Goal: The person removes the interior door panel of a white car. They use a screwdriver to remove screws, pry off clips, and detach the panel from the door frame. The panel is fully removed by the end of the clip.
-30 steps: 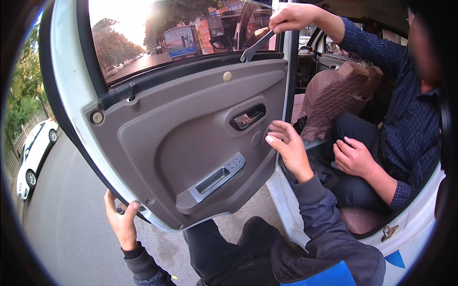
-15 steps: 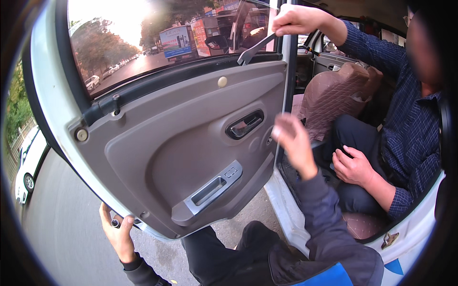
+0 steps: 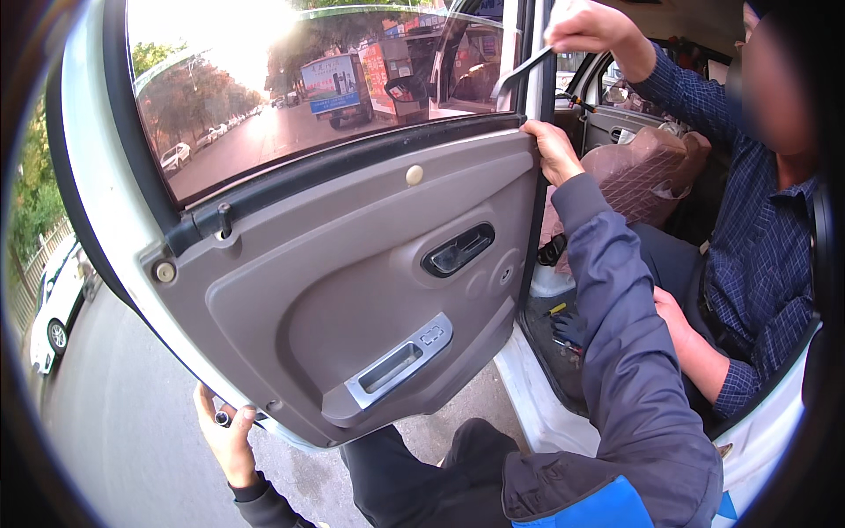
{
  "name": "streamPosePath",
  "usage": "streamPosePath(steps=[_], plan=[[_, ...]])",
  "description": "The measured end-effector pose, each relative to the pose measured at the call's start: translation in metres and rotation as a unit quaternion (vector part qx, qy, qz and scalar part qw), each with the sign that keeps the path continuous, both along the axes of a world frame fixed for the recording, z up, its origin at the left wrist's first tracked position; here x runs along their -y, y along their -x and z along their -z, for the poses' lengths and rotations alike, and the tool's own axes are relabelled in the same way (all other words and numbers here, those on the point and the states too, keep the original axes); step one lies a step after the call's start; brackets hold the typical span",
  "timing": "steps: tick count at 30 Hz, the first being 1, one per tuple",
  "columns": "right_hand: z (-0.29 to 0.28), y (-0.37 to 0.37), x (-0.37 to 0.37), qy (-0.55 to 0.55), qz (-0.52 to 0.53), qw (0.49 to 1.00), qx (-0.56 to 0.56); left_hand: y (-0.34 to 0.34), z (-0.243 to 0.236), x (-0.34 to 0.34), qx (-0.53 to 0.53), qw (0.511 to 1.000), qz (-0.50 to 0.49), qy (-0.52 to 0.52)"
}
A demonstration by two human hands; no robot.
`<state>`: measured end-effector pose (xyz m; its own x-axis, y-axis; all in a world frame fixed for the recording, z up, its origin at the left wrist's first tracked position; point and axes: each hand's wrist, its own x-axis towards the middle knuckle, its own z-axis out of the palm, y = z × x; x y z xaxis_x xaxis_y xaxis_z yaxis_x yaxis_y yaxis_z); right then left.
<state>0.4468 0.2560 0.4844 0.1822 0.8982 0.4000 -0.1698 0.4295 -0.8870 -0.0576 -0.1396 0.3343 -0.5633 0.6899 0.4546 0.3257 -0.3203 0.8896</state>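
Observation:
A car door with a brown-grey trim panel (image 3: 352, 264) stands open before me, its tinted window above. My right hand (image 3: 556, 151) grips the panel's upper corner by the door's edge. At the lower left corner, my left hand (image 3: 231, 444) rests against the door's edge, with a small dark cylinder (image 3: 223, 418) with a metal rim between its fingers. The panel carries a black inner handle (image 3: 458, 250) and a silver pull-handle plate (image 3: 399, 362). Above my right hand, a co-worker's hand (image 3: 591, 26) holds a grey pry tool (image 3: 525, 70), its tip in front of the window glass.
The co-worker (image 3: 748, 229) sits in the doorway at the right, close to my right arm. A yellow-handled tool (image 3: 555, 310) and a dark glove (image 3: 568, 327) lie on the car floor. A quilted seat (image 3: 638, 176) stands behind. A white car (image 3: 60, 304) is parked at far left.
My right hand has moved up from in front of the inner handle and closed on the panel's upper corner. The co-worker's pry tool has shifted up and right, away from the panel.

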Motion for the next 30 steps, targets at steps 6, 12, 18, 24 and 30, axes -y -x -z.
streamPosePath(steps=[6, 12, 18, 24, 30], plan=[[0.002, 0.003, -0.007, -0.011, -0.01, 1.0, 0.0, 0.005, 0.008, -0.003, 0.012, 1.0, 0.008, -0.008], [0.006, -0.001, -0.013, -0.011, -0.022, 1.0, 0.004, 0.008, 0.014, -0.004, 0.013, 1.0, 0.016, -0.023], [0.002, -0.001, -0.009, -0.008, -0.035, 0.999, -0.003, 0.006, 0.01, -0.003, 0.008, 1.0, 0.006, -0.02], [0.004, -0.007, -0.018, -0.001, -0.019, 1.0, -0.002, 0.004, 0.007, -0.001, 0.012, 0.999, 0.014, -0.026], [0.006, -0.003, -0.014, 0.001, -0.014, 1.0, 0.006, 0.003, 0.005, 0.0, 0.008, 1.0, 0.007, -0.024]])
